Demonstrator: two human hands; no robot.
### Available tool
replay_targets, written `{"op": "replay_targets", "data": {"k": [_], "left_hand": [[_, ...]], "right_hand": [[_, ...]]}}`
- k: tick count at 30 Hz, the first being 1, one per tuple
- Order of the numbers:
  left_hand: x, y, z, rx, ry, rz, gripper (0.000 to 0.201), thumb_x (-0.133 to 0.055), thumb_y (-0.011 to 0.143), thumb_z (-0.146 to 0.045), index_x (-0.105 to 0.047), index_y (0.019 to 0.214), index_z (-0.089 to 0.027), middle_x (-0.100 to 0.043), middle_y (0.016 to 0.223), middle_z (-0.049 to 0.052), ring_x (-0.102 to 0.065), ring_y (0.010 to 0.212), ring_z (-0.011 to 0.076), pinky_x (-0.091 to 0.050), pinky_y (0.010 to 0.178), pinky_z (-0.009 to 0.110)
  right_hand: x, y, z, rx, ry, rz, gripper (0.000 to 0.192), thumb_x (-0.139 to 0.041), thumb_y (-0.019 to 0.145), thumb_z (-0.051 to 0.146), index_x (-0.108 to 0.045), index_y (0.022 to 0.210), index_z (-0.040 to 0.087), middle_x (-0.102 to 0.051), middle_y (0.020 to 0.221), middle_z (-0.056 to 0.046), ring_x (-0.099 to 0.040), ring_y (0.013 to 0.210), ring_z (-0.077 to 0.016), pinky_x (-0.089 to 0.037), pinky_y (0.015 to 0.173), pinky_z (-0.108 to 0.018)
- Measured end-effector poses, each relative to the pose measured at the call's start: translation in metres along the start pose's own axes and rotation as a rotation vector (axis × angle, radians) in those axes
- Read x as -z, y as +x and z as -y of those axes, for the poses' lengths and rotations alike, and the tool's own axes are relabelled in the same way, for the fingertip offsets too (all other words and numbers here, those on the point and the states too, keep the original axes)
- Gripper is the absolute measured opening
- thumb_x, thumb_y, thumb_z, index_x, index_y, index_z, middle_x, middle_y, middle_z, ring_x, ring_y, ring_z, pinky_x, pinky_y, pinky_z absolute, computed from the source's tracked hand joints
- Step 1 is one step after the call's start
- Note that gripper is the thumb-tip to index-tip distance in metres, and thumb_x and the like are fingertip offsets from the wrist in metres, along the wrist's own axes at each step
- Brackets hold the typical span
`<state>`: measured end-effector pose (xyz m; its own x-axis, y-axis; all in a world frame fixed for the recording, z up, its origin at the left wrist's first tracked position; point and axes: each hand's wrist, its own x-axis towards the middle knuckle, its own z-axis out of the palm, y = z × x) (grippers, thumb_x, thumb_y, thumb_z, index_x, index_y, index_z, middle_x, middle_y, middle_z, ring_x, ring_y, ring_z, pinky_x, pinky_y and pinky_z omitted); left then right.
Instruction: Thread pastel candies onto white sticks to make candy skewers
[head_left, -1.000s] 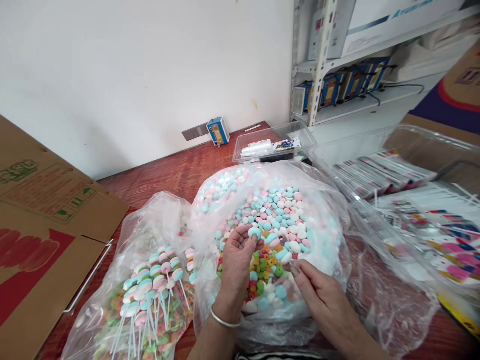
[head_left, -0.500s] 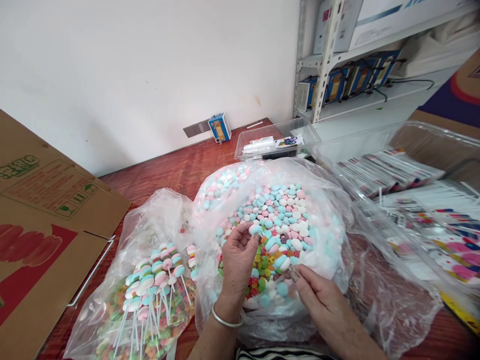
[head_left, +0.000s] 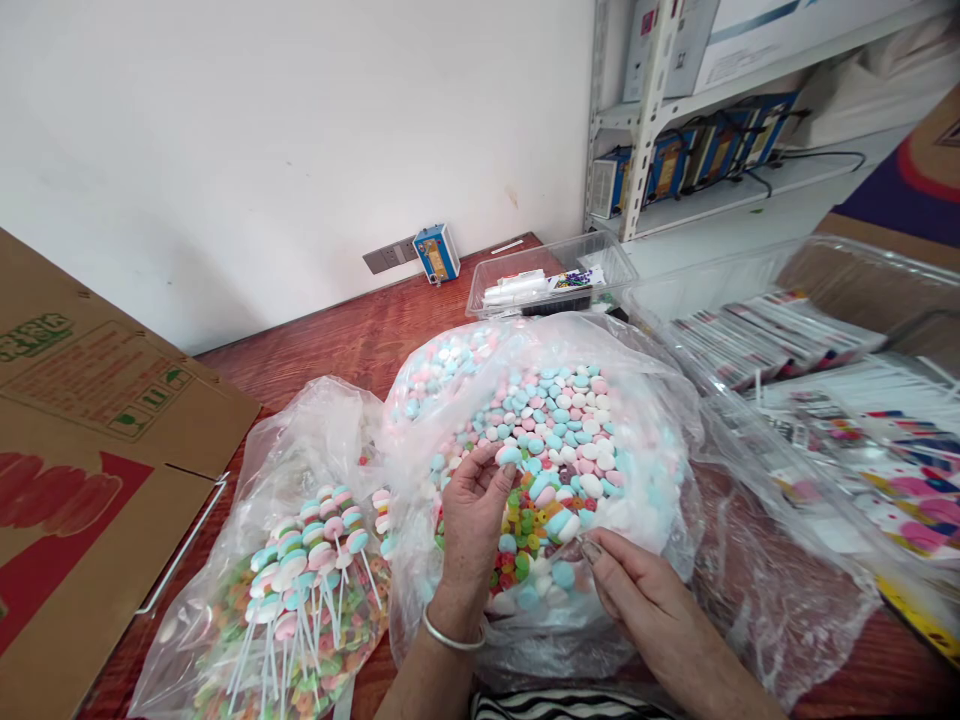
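The person's left hand (head_left: pixel 474 510) rests palm-up inside the big open plastic bag (head_left: pixel 660 440), fingers curled and pinching a single pale blue-and-white candy disc (head_left: pixel 510 455) at the fingertips. The disc sits right at the tips, just above the heap of loose pastel candies (head_left: pixel 570 420) that spreads away from the fingers toward the far side of the bag.

The right hand (head_left: pixel 637 590) lies just to the right of and nearer than the left. Its thumb and forefinger are closed together on what looks like a thin white stick (head_left: pixel 574 543), though it is too fine to be sure. The stick's length seems to run from these fingertips leftward toward the left hand, so the disc lies up and to the left of the right fingertips, near but not touching. Small bright ring candies (head_left: pixel 525 525) lie between the two hands.

Left of the left hand, a second bag holds finished candy lollipops (head_left: pixel 315 560), sticks pointing toward the person. The cardboard box (head_left: pixel 82 440) beyond carries green print too blurred to read. No label on the shelf (head_left: pixel 652 120) boxes is legible either.
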<state>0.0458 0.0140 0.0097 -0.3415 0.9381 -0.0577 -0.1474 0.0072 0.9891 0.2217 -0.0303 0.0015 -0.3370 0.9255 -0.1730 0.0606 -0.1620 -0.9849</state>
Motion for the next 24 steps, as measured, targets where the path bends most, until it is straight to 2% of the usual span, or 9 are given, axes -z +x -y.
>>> {"op": "replay_targets", "data": {"k": [4,8,16,24], "left_hand": [[0.0,0.0,0.002,-0.009,0.012,0.014,0.031,-0.075,0.077,-0.033,-0.069,0.105,-0.019,-0.072,0.095,0.004,-0.067,0.088,0.0169,-0.053,0.082,0.029],[0.0,0.001,0.004,-0.023,0.008,0.057,0.029,-0.075,0.077,-0.033,-0.071,0.102,-0.02,-0.073,0.094,0.004,-0.067,0.088,0.0178,-0.053,0.081,0.029],[0.004,0.003,0.006,-0.119,0.119,0.121,0.022,-0.074,0.078,-0.029,-0.071,0.098,-0.021,-0.072,0.097,0.005,-0.066,0.091,0.0188,-0.053,0.084,0.03],[0.002,0.001,0.004,-0.107,0.12,0.132,0.022,-0.074,0.077,-0.031,-0.072,0.096,-0.02,-0.071,0.094,0.006,-0.065,0.087,0.0195,-0.053,0.081,0.031]], "right_hand": [[0.0,0.001,-0.003,0.003,-0.001,-0.005,0.036,-0.044,0.094,0.051,-0.057,0.077,0.023,-0.04,0.056,0.005,-0.032,0.049,-0.0124,-0.027,0.042,-0.023],[-0.001,0.002,-0.003,0.034,-0.037,-0.031,0.036,-0.045,0.094,0.05,-0.055,0.074,0.022,-0.048,0.063,0.003,-0.039,0.054,-0.0126,-0.032,0.046,-0.022],[-0.003,0.003,-0.003,0.005,-0.002,-0.011,0.038,-0.042,0.095,0.052,-0.053,0.073,0.022,-0.036,0.056,0.006,-0.029,0.047,-0.0108,-0.021,0.04,-0.022],[-0.009,0.004,-0.011,0.017,-0.008,-0.019,0.039,-0.039,0.096,0.054,-0.053,0.076,0.023,-0.04,0.056,0.006,-0.029,0.045,-0.0114,-0.026,0.041,-0.022]]}}
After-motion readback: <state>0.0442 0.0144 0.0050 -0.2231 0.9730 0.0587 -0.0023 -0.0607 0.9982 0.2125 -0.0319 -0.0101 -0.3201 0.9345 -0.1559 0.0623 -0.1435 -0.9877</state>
